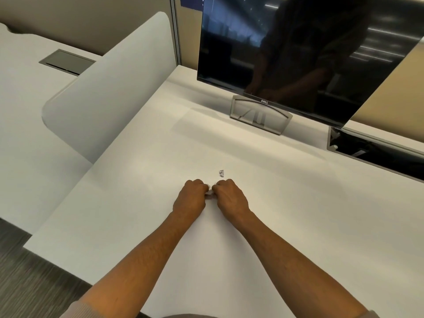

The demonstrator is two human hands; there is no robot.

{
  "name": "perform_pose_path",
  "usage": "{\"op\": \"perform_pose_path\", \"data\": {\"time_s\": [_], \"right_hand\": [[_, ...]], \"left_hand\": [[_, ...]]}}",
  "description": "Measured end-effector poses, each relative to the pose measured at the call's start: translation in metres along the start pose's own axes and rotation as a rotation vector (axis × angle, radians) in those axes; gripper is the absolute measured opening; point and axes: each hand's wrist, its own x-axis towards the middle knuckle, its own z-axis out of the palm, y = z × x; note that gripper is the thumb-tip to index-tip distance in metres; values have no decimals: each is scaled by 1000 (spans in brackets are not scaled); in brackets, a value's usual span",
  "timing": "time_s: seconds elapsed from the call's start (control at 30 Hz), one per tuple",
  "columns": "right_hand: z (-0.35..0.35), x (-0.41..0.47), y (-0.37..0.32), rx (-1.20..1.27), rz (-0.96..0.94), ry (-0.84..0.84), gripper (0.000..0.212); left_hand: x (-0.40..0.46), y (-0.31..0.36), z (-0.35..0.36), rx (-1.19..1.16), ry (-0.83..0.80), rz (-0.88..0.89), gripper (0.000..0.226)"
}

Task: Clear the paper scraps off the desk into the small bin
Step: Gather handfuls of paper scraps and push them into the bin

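Left hand and right hand both curled, pinching white paper scrap between them, frame centre; second scrap just above on desk.

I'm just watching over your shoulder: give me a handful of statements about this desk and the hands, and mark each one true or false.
1. Both hands meet over white paper on the desk. True: the left hand and right hand are curled on crumpled paper between them.
2. A loose scrap lies just beyond the hands. True.
3. The monitor shows a bright picture. False: its screen is dark and only reflects.
4. The small bin stands beside the monitor. False: no bin is in view.
5. The loose scrap touches the monitor stand. False: it lies well apart from it, near the hands.
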Motion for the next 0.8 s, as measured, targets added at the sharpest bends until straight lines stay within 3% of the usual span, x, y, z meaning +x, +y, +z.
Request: {"op": "perform_pose_path", "data": {"time_s": [0.2,0.33,0.53,0.63,0.8], "right_hand": [[3,3,12,441,176,120,30],[-3,-11,20,638,250,202,15],[-17,-34,42,1050,432,249,7],[-22,-48,57,1225,430,273,19],[-34,-76,87,1423,438,338,12]], "left_hand": [[2,2,-9,-263,59,-188,23],[-2,3,-16,-521,115,-278,13],[-3,9,-20,-883,136,-439,12],[-3,18,-21,-983,113,-440,13],[-5,53,-16,-1066,65,-369,15]]}}
